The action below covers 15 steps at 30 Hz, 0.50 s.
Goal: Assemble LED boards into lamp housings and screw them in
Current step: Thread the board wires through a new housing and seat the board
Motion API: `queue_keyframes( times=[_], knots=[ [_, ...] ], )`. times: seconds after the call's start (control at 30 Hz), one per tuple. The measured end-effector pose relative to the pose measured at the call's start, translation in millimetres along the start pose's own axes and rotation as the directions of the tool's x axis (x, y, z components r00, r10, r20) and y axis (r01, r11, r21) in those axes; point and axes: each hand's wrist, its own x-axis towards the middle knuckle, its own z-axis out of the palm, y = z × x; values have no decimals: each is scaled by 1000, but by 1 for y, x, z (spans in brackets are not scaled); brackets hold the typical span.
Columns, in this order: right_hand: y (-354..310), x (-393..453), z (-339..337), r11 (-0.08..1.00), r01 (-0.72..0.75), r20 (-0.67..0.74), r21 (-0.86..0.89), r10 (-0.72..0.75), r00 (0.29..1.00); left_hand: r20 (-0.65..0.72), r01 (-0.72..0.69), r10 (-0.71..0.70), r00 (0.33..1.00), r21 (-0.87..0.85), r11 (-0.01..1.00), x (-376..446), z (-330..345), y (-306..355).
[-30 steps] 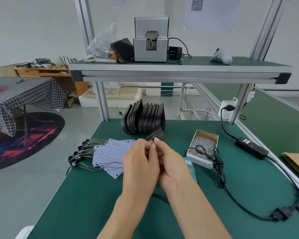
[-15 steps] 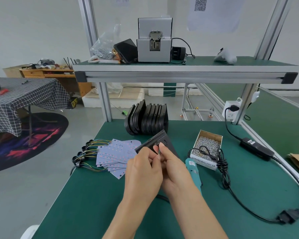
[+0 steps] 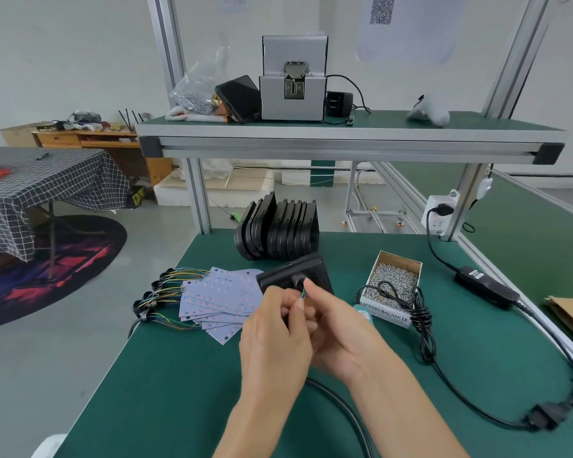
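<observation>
Two bare hands meet over the middle of the green bench mat point(image 3: 166, 391), holding a black lamp housing point(image 3: 306, 271) tilted up off the surface between them. The left hand point(image 3: 275, 345) has its fingers curled in toward the near edge of the housing, and the right hand point(image 3: 341, 335) is pressed close beside it, thumb and forefinger pinched on thin coloured wires point(image 3: 303, 294) just below a round opening in the housing's face; how much of the housing each hand actually grips is hidden behind the knuckles. Just left of the hands lies a fanned pile of pale LED boards point(image 3: 219, 299), their wire leads and black rings trailing off toward the bench's left edge. Behind the held part, a row of black housings point(image 3: 278, 234) stands on edge near the back of the mat. To the right sits an open cardboard box of screws point(image 3: 394, 279), with a bundled black cable point(image 3: 417, 315) draped across its near corner. A teal electric screwdriver point(image 3: 364, 314) peeks out beside the right hand, mostly covered. On the upper shelf point(image 3: 344, 140) stands a grey screw feeder point(image 3: 293, 81).
</observation>
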Motion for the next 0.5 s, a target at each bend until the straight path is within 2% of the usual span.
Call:
queue_keyframes(
  times=[0.1,0.17,0.5],
  knots=[
    [-5,5,2,998,55,-133,23,-51,990,3,-26,26,1000,69,997,-4,3,-3],
    [-6,11,4,997,78,-172,6,-75,982,10,-18,17,1000,104,994,-5,3,-2],
    [-15,8,12,988,150,-102,21,-147,984,43,9,-8,999,-11,1000,-3,0,5]
  ],
)
